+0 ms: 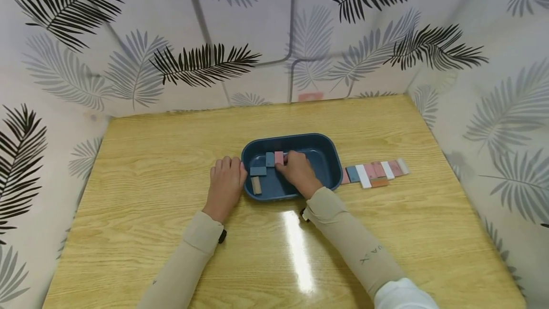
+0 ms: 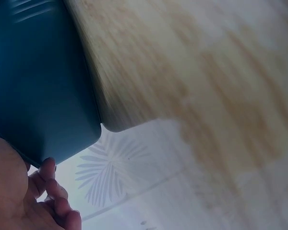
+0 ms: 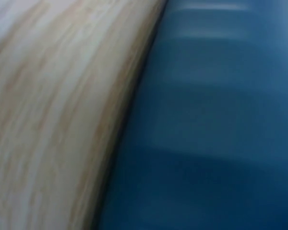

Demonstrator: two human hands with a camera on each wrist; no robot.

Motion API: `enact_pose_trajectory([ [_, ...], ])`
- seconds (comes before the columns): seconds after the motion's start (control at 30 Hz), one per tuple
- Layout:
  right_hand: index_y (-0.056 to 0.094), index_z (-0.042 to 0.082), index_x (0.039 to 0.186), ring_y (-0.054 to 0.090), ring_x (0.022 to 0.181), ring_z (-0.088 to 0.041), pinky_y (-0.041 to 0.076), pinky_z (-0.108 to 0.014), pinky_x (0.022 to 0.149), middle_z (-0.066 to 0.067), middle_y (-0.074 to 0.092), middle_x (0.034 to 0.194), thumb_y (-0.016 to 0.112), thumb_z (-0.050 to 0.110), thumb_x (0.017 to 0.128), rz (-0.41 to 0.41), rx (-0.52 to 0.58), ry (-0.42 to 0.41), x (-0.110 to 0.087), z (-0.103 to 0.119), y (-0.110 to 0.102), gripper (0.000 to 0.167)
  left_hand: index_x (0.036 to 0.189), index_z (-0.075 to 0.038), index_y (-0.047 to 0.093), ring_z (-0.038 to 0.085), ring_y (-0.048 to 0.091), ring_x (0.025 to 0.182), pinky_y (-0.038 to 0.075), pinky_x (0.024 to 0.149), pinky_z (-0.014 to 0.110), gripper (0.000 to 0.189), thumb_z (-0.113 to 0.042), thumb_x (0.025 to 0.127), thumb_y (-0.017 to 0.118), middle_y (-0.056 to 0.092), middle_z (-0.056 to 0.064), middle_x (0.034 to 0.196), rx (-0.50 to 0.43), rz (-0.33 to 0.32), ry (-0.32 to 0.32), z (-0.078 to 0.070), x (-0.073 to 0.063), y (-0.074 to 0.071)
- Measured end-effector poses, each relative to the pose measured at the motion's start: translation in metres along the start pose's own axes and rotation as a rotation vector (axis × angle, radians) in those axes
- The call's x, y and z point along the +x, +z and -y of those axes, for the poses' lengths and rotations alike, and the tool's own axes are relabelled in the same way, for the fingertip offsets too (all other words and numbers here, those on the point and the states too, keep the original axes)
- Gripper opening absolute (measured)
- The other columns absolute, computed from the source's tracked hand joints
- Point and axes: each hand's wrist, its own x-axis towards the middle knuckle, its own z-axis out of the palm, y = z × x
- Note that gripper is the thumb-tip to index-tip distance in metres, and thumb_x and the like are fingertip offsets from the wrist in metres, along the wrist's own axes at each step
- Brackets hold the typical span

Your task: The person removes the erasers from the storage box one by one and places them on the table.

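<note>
A dark blue oblong basin (image 1: 319,175) sits on the wooden table. At its left end my left hand (image 1: 226,182) holds the rim; in the left wrist view, curled fingers (image 2: 48,167) meet the basin's corner (image 2: 53,96). Reaching inside the basin, my right hand (image 1: 300,170) pinches a pink block (image 1: 279,157) between thumb and fingers. This block stands beside a blue-grey block (image 1: 269,159). Another blue-grey block (image 1: 258,171) and a tan block (image 1: 256,185) lie near the basin's left wall. The right wrist view has only the blurred basin wall (image 3: 206,120) and table.
Right of the basin, a row of flat blocks runs along the table (image 1: 150,156): a blue one (image 1: 353,174), white ones (image 1: 363,176), several pink ones (image 1: 377,169) and an orange one (image 1: 379,182). Leaf-patterned cloth (image 1: 240,27) hangs behind and at both sides.
</note>
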Motion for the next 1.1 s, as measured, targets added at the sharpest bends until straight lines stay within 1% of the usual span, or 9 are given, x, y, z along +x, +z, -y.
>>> enact_pose_trajectory([
  [0.1,0.063,0.008,0.071,0.049,0.059,-0.017,0.037,-0.029,0.053,-0.003,0.051,0.066,0.066,0.027,0.083,-0.031,0.009,-0.011,0.000,0.001,0.001,0.023,0.091,-0.004,0.050,0.028,0.038,0.077,0.029,0.064,0.037,0.022,-0.022,0.098,0.040,0.041,0.008,0.081,-0.002,0.006,-0.002,0.000,0.000,-0.001],
  [0.2,0.065,0.005,0.082,0.052,0.068,-0.019,0.043,-0.031,0.061,-0.005,0.056,0.076,0.070,0.025,0.081,-0.077,0.013,-0.032,0.001,-0.001,0.002,0.021,0.091,-0.004,0.050,0.027,0.038,0.077,0.028,0.064,0.037,0.024,-0.024,0.098,0.037,0.041,0.008,0.081,-0.005,0.010,0.001,-0.001,0.000,-0.001],
  [0.33,0.063,0.002,0.093,0.054,0.077,-0.021,0.046,-0.035,0.069,-0.008,0.058,0.087,0.071,0.024,0.080,-0.113,0.001,-0.063,0.002,-0.003,0.003,0.027,0.091,-0.004,0.050,0.027,0.038,0.077,0.028,0.064,0.037,0.025,-0.024,0.099,0.036,0.041,0.008,0.080,-0.005,0.007,0.006,-0.001,0.000,-0.001],
  [0.5,0.063,0.000,0.095,0.054,0.076,-0.021,0.046,-0.034,0.068,-0.010,0.059,0.087,0.069,0.021,0.082,-0.100,0.011,-0.079,0.003,-0.002,0.003,0.025,0.091,-0.004,0.050,0.028,0.038,0.077,0.028,0.063,0.038,0.023,-0.023,0.098,0.038,0.040,0.008,0.080,-0.006,-0.001,0.005,0.001,0.000,0.000],
  [0.63,0.063,0.000,0.095,0.054,0.074,-0.021,0.046,-0.033,0.065,-0.009,0.059,0.086,0.070,0.022,0.082,-0.089,0.022,-0.066,0.001,-0.001,0.002,0.026,0.091,-0.005,0.049,0.027,0.038,0.078,0.028,0.063,0.037,0.023,-0.023,0.098,0.037,0.040,0.008,0.080,-0.010,0.009,0.001,0.001,0.000,0.001],
  [0.77,0.064,0.002,0.091,0.054,0.069,-0.020,0.045,-0.032,0.062,-0.007,0.060,0.083,0.072,0.022,0.079,-0.096,0.029,-0.056,-0.001,-0.001,-0.002,0.025,0.091,-0.005,0.050,0.028,0.038,0.078,0.028,0.064,0.037,0.023,-0.023,0.098,0.037,0.040,0.008,0.081,-0.014,0.013,0.001,0.000,0.002,0.000],
  [0.87,0.065,0.003,0.089,0.054,0.066,-0.019,0.044,-0.031,0.059,-0.006,0.061,0.080,0.072,0.022,0.078,-0.105,0.025,-0.065,-0.003,-0.001,-0.005,0.023,0.091,-0.004,0.050,0.028,0.040,0.079,0.028,0.064,0.038,0.021,-0.021,0.097,0.041,0.041,0.008,0.081,-0.016,0.004,-0.003,-0.001,0.002,-0.002],
  [0.97,0.066,0.003,0.090,0.055,0.067,-0.018,0.045,-0.030,0.060,-0.006,0.061,0.082,0.072,0.022,0.078,-0.110,0.031,-0.071,-0.005,0.000,-0.009,0.023,0.091,-0.004,0.050,0.029,0.040,0.080,0.029,0.064,0.038,0.019,-0.020,0.097,0.042,0.041,0.008,0.080,-0.020,0.001,-0.006,-0.003,0.003,-0.004],
  [1.1,0.064,0.002,0.096,0.055,0.071,-0.017,0.046,-0.029,0.063,-0.006,0.062,0.087,0.071,0.022,0.079,-0.101,0.051,-0.087,-0.012,-0.001,-0.013,0.027,0.091,-0.004,0.050,0.028,0.039,0.081,0.029,0.065,0.038,0.019,-0.020,0.097,0.042,0.041,0.008,0.081,-0.030,0.015,-0.019,-0.003,0.001,-0.004],
])
